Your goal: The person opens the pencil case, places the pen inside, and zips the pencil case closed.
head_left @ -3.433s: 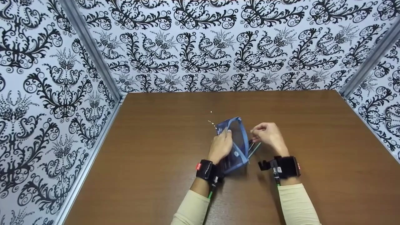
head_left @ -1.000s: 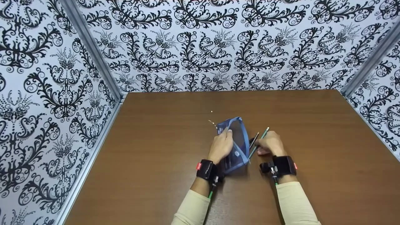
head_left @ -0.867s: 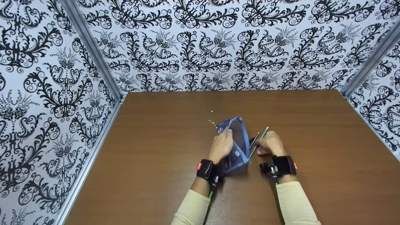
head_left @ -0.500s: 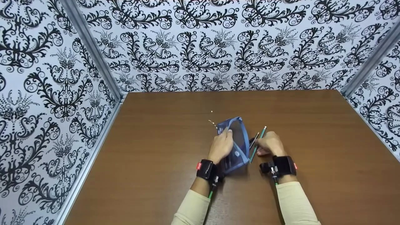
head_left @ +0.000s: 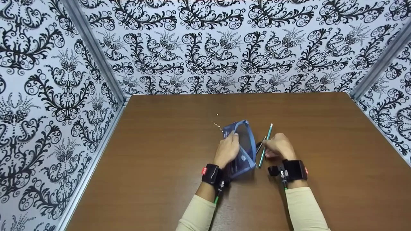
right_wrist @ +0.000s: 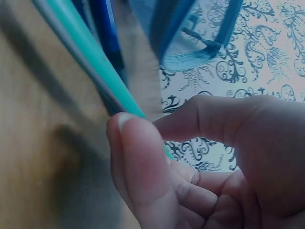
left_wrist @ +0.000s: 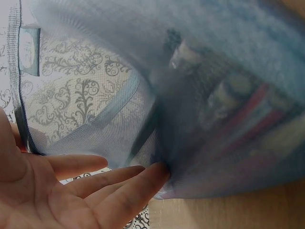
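My left hand (head_left: 227,149) holds a blue mesh zip pencil case (head_left: 249,133) near its rim, mouth gaping to the right. In the left wrist view, fingers (left_wrist: 119,193) lie along the mesh; blurred shapes, one of them red (left_wrist: 252,107), show through it. A teal pencil (head_left: 270,131) with a white end is pinched between the thumb and fingers of my right hand (head_left: 279,146), just right of the case. Beside it a thin dark stick with a pale tip (head_left: 264,138) lies at the mouth of the case. The right wrist view also shows a dark blue pen-like thing (right_wrist: 106,28).
A short string of pale beads (head_left: 218,125) trails from the case's far left corner, with one small light speck (head_left: 217,114) beyond it. The brown wooden table (head_left: 160,154) is bounded by patterned black-and-white walls (head_left: 205,48) at the back and sides.
My right hand came down from above the table beside the case and took hold of the teal pencil. The pencil has turned more upright and shifted slightly away from the case. My left hand stays in place.
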A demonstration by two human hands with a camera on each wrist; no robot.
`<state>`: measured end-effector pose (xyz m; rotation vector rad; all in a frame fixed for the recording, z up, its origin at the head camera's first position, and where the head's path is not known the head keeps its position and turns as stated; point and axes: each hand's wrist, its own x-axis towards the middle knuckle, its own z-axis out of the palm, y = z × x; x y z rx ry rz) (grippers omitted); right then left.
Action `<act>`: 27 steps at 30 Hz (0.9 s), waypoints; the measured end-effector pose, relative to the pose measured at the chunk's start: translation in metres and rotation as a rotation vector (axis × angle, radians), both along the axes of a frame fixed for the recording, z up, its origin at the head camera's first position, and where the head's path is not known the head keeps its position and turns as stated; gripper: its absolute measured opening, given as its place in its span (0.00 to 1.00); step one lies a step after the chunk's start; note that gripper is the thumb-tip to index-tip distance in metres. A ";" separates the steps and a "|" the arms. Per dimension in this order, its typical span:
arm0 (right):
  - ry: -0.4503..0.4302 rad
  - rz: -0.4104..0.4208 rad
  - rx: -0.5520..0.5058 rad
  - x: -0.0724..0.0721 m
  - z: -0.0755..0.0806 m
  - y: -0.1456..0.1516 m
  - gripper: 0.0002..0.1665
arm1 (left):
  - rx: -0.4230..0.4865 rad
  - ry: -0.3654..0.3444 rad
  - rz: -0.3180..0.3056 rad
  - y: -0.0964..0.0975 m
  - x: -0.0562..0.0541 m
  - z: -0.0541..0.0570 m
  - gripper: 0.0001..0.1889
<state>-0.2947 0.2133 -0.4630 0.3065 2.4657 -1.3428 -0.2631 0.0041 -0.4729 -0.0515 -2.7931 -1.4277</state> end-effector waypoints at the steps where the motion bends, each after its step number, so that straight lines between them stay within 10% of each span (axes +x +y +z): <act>1: 0.002 0.001 -0.003 0.000 0.001 0.000 0.10 | 0.000 0.000 0.000 0.000 0.000 0.000 0.29; 27: 0.164 0.018 0.007 0.009 0.032 0.000 0.19 | 0.033 -0.006 -0.008 0.000 0.001 0.000 0.29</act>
